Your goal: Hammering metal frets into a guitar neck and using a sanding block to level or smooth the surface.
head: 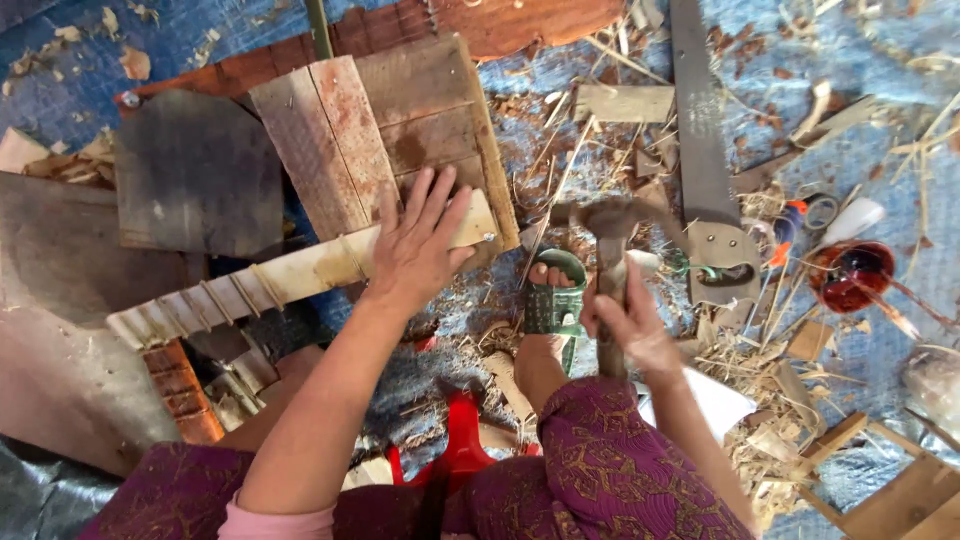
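1. A pale wooden slat (300, 275) lies slantwise across a panel of worn planks (400, 140) on a blue tarp (880, 90) spread over the ground. A small nail (490, 237) seems to stand at the slat's right end, near the panel's right edge, though it is tiny and hard to confirm.
2. The left hand (418, 245) presses flat on the slat just left of that end, fingers spread wide and straight, gripping nothing.
3. The right hand (630, 320) is closed around the handle of a hammer (610, 265), held upright, its metal head raised to the right of the slat's end and slightly blurred.
4. Judged from this pose, a good strike calls for keeping the flat hand's weight on the slat so it cannot shift, fingertips well back from the nail, and the hammer face meeting the nail squarely.
5. Below the hammer, a foot in a green sandal (553, 300) rests on the tarp; purple patterned fabric covers the person's knees at the bottom edge, over a red stool (462, 452).
6. Farther right lie a handsaw (705, 170), a red bowl (852, 275) and scattered wood shavings.
7. Toward the left edge sit a dark board (195, 170) and more scrap wood.
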